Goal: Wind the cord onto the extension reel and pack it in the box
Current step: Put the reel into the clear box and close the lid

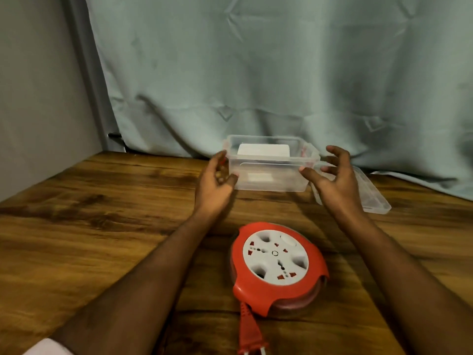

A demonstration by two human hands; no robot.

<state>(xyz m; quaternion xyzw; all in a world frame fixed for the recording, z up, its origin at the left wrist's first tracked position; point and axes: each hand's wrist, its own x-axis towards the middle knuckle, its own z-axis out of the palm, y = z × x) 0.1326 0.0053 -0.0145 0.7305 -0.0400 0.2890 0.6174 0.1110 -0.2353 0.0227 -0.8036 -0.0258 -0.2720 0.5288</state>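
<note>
A dark wood-grain table (76, 213) stands against a pale blue-green curtain (281, 73) and a grey wall (33, 98). On it: one clear box (271, 180), one clear lid (371, 198) just right of it, and one red extension reel (277, 265) nearer, cord wound, plug (249, 336) trailing. The left hand (217, 179) and right hand (332, 175) flank the box, each grip spread wide, thumbs at its front wall.

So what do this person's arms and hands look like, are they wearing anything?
Both forearms are bare, and neither the left hand nor the right hand wears a glove, ring or watch that I can see. The only clothing showing is a bit of pale sleeve high on the left arm, at the bottom edge of the view.
</note>
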